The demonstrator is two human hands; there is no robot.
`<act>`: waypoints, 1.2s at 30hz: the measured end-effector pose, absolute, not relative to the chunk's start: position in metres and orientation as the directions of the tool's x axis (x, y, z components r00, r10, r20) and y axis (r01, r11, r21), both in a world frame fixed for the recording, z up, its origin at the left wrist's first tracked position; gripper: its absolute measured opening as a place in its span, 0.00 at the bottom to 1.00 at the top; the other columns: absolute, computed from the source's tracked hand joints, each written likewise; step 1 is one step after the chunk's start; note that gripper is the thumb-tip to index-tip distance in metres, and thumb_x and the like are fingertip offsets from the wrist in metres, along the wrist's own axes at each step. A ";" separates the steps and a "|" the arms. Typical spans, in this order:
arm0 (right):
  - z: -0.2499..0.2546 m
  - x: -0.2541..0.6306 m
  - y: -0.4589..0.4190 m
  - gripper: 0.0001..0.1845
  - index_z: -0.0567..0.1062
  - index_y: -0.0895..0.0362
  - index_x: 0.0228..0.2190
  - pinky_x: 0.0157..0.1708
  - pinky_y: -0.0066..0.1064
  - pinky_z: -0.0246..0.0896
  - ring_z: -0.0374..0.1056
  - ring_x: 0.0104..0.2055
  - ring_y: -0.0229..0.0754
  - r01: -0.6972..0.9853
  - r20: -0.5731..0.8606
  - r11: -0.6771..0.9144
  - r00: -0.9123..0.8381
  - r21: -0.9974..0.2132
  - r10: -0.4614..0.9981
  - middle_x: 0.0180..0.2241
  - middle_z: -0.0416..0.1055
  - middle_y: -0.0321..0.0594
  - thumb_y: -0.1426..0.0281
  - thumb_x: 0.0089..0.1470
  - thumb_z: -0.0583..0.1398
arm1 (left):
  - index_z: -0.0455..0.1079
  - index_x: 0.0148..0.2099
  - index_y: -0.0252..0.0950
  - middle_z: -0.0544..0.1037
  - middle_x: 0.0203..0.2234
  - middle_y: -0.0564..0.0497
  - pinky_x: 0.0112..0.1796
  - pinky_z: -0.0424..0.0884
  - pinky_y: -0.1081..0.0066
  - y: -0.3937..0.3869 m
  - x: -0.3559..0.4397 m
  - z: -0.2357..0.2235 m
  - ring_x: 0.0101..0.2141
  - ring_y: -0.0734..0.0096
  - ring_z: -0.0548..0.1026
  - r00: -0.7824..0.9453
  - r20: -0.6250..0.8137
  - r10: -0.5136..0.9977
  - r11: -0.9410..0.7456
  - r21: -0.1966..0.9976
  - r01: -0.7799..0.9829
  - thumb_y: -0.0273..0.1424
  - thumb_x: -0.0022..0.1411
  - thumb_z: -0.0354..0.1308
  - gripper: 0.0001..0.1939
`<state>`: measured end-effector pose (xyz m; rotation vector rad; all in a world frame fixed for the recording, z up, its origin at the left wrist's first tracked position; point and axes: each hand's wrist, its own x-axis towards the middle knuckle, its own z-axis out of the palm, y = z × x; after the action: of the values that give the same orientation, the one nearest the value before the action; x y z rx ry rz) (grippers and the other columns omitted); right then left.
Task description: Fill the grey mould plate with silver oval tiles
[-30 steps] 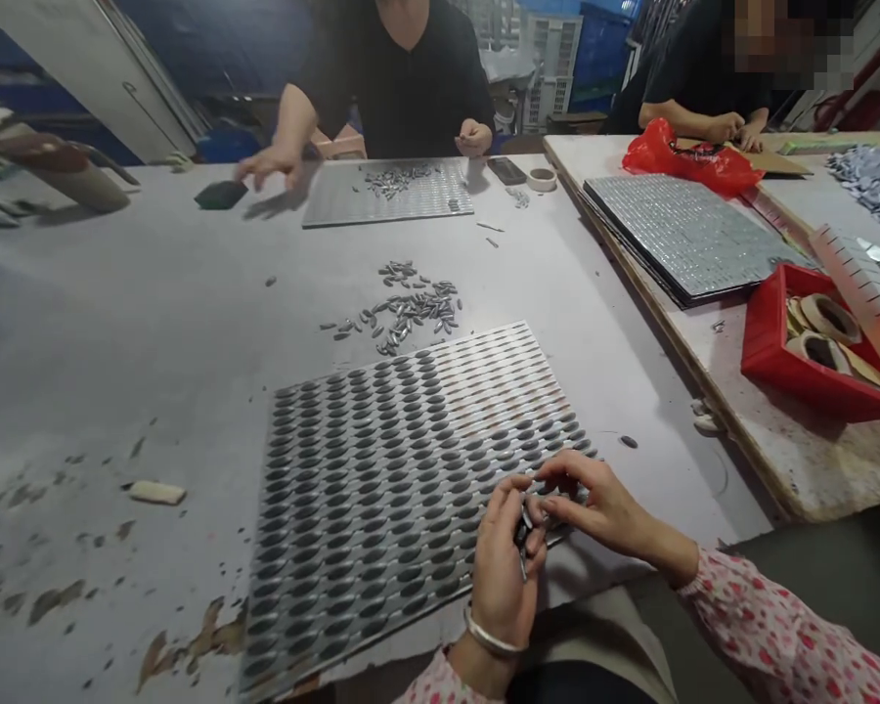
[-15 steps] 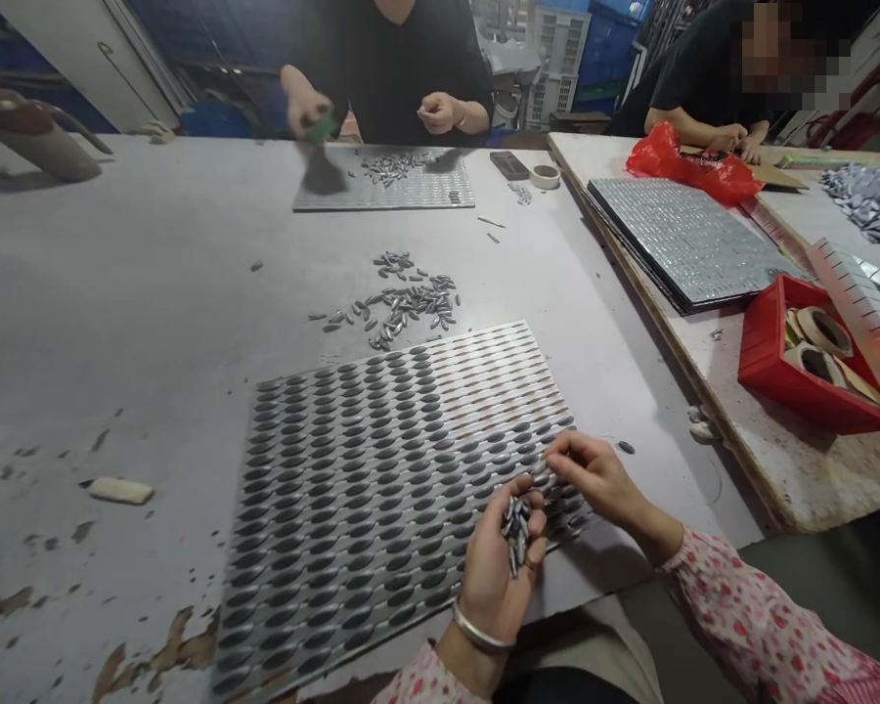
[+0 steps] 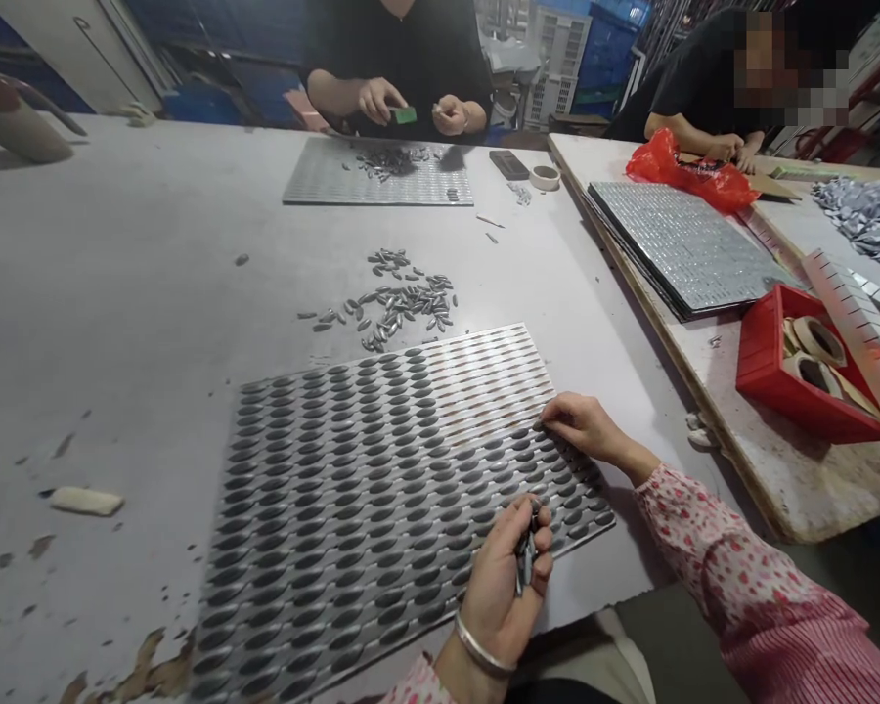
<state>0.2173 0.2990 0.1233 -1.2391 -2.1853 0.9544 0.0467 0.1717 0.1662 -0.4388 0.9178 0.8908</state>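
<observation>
A patterned board [image 3: 495, 376] lies before me on the table. Dark grey oval pieces [image 3: 308, 497] fill most of its slots in rows, while the upper right block shows bare pale slots. My left hand [image 3: 495, 572] is palm up over the lower right of the board, fingers curled round a small bunch of loose oval pieces [image 3: 526, 559]. At the right edge of the bare block my right hand [image 3: 583, 425] pinches a single oval piece [image 3: 541, 424] against the board; the fingers partly cover it.
Loose oval pieces [image 3: 403, 303] are piled beyond the board. Across the table a person holds a green block [image 3: 404, 115] over another board [image 3: 323, 186]. A tape roll [image 3: 545, 178] lies nearby. On the right table are stacked sheets [image 3: 689, 240] and a red bin [image 3: 807, 391].
My right hand has moved up and slightly left, from near my left hand to the bare block's edge. My left fingers have curled closer round their pieces.
</observation>
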 end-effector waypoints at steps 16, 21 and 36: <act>0.145 0.208 0.284 0.07 0.72 0.58 0.35 0.32 0.28 0.60 0.63 0.32 0.37 0.440 -0.013 0.320 -0.604 -0.839 0.797 0.32 0.68 0.40 0.68 0.55 0.58 | 0.66 0.33 0.32 0.65 0.24 0.55 0.14 0.57 0.87 0.182 0.056 0.164 0.18 0.89 0.60 0.208 -0.840 0.502 0.508 0.092 -0.856 0.28 0.57 0.59 0.05; 0.155 0.204 0.262 0.11 0.71 0.58 0.33 0.28 0.26 0.59 0.62 0.28 0.35 0.239 -0.051 0.149 -0.669 -0.960 0.742 0.28 0.67 0.37 0.63 0.54 0.60 | 0.66 0.34 0.31 0.63 0.22 0.56 0.13 0.54 0.86 0.187 0.061 0.162 0.16 0.88 0.58 0.202 -0.821 0.534 0.502 0.116 -0.857 0.31 0.60 0.55 0.07; 0.122 0.232 0.297 0.06 0.72 0.58 0.29 0.27 0.26 0.57 0.62 0.27 0.35 0.627 -0.122 0.072 -0.262 -0.775 0.957 0.25 0.69 0.34 0.70 0.50 0.56 | 0.68 0.41 0.26 0.73 0.33 0.43 0.26 0.72 0.79 0.184 0.051 0.180 0.29 0.75 0.74 0.189 -0.882 0.432 0.577 0.109 -0.810 0.21 0.60 0.51 0.07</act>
<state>0.2320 0.2974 0.1215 -1.5691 -1.9341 1.0447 0.0514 0.1841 0.1798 -0.4287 1.0544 0.9111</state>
